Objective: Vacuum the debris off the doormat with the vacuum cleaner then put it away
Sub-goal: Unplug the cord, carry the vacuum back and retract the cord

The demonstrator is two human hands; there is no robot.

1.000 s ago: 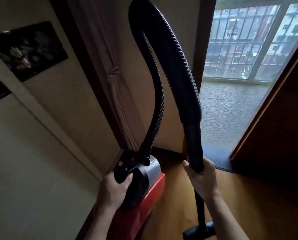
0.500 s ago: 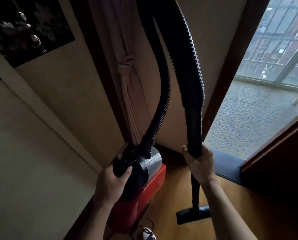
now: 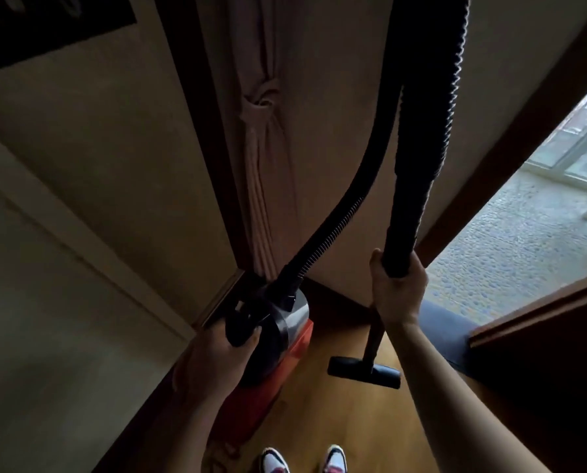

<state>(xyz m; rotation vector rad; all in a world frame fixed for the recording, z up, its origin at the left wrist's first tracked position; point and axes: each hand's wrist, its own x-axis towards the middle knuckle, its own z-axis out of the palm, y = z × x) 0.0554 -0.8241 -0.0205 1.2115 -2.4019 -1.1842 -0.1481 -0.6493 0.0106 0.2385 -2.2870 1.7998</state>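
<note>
Still carried beside the corner, the vacuum cleaner stays gripped; left hand curled round its handle; right hand wrapped round the hose; stowing seems underway.

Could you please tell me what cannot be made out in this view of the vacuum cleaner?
1. The hose: its upper loop is cut off by the head view's top edge.
2. The doormat: partly hidden behind the forearm of the right hand; too dark to judge debris.
3. The vacuum cleaner: its lower body is hidden behind the left hand and forearm.
4. The wall picture: cut off by the corner, too dark to read.
</note>
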